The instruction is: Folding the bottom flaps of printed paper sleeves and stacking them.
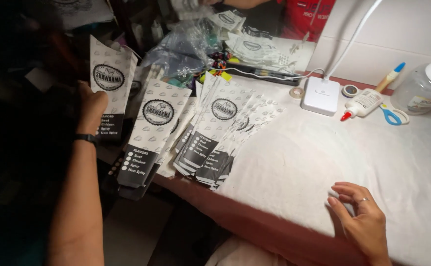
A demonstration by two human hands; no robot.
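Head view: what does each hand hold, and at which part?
The left hand holds one printed paper sleeve at its lower half, along the left edge. The right hand holds nothing; its fingers rest on the white cloth.

Your bench (294,167), spread with a white cloth over dark red, carries a fanned heap of printed black-and-white paper sleeves (215,138), a white lamp base (320,95), a white glue bottle (362,104) and blue-handled scissors (392,116).
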